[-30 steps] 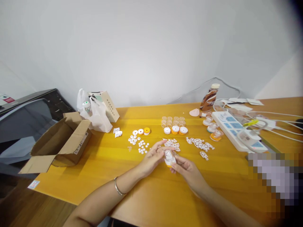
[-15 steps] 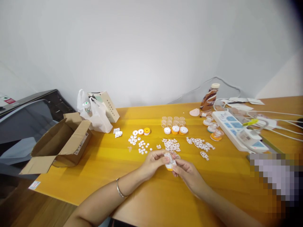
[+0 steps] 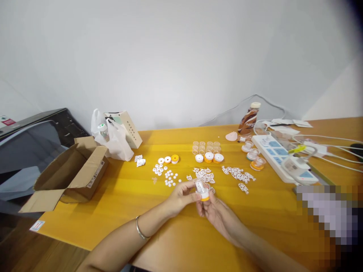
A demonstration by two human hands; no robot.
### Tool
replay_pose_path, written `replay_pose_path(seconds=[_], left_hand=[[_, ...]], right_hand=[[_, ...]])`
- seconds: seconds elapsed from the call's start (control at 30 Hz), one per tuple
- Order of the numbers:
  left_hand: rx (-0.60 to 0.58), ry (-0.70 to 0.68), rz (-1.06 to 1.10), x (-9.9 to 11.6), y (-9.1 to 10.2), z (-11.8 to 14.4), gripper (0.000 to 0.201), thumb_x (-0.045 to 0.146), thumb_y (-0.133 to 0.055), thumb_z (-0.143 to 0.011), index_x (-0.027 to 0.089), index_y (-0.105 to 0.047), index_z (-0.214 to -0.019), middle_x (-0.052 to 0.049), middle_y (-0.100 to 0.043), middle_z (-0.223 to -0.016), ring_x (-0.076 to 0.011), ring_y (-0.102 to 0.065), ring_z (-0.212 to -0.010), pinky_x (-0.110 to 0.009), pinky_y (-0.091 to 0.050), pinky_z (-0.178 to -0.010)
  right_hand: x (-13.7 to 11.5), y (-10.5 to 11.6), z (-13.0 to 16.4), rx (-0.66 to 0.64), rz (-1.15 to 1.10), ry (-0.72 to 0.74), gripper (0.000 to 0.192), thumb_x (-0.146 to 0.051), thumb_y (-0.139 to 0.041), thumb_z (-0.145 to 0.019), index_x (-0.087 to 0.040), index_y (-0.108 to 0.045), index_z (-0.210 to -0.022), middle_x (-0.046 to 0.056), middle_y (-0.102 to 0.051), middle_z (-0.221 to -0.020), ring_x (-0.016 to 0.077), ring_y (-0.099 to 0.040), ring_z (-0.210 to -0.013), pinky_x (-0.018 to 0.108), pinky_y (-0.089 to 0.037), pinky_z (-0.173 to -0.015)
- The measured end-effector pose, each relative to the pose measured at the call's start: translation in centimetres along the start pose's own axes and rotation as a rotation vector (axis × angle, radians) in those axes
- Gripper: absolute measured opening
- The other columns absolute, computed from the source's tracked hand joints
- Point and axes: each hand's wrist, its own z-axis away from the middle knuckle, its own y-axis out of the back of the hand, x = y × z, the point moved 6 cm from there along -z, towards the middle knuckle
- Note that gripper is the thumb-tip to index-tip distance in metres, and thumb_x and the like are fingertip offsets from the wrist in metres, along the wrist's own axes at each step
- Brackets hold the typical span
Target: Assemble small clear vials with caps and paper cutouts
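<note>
Between both hands is a small assembly with a clear plastic top (image 3: 200,185) on a white and orange round base. My left hand (image 3: 181,197) is closed on it from the left, thumb against the side of the base. From the right, my right hand (image 3: 217,213) closes on the same assembly, thumb near the base and fingers curled under it. Just beyond the hands lie several flat white lattice pieces (image 3: 204,173), partly hidden by the fingers. Small white round caps (image 3: 170,176) are scattered to the left. White and orange discs (image 3: 209,156) stand in a row farther back.
Behind the discs stand clear cups (image 3: 210,146); more lattice pieces (image 3: 236,173) lie to the right. Similar domed assemblies (image 3: 252,154) stand beside a power strip (image 3: 280,158). A brown-labelled bottle (image 3: 248,120) is at the back. An open cardboard box (image 3: 82,170) and plastic bag (image 3: 117,141) are left.
The assembly has been raised slightly and turned, so its clear top shows more. My right hand has shifted lower, its fingers now curled beneath the base.
</note>
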Motion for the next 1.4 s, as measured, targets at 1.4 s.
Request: replay_pose_path(seconds=[1.4], left_hand=[[0.375,-0.124,-0.22,0.4,-0.1,1.2,0.038,0.046,-0.056,-0.077,0.011,-0.058,-0.092,0.0,-0.049,-0.067,-0.0015,-0.04,-0.041,-0.012,-0.033,-0.035]], right_hand=[[-0.1,-3.3,-0.6,0.077,-0.254,0.115,0.025,-0.044,-0.047,-0.084,-0.027,-0.06,-0.097,-0.003,-0.064,-0.087,0.014,-0.052,-0.068,0.026,-0.043,-0.063]])
